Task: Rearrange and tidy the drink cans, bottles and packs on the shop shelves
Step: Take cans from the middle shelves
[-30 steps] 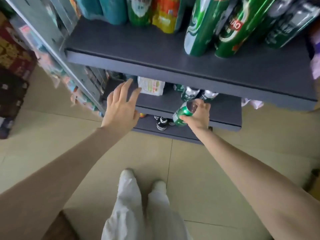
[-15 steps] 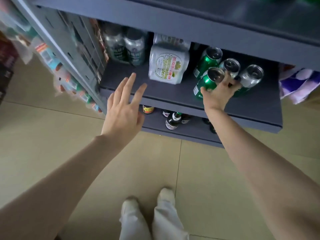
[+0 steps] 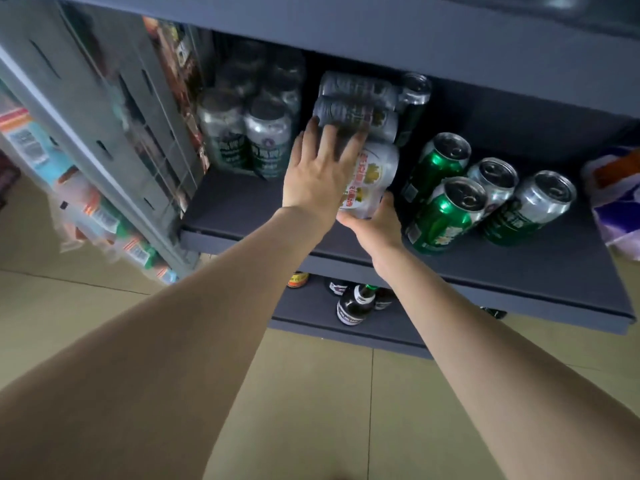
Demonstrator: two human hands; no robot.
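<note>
Pack repositioning under way: left hand lies flat-fingered on the white can pack, right hand cups its base; next, presumably, a squared two-handed shift.

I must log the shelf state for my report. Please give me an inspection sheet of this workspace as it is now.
Surface: dark middle shelf, partly filled.
Job's things: white pack of cans lying on its side; four loose cans upright to its right; wrapped dark cans to its left.
Clutter: purple bag at the right edge.
Grips: left hand flat on the pack; right hand holds its near end.
Cables: nothing seen.
Surroundings: bottles on the lower shelf; tiled floor.
</note>
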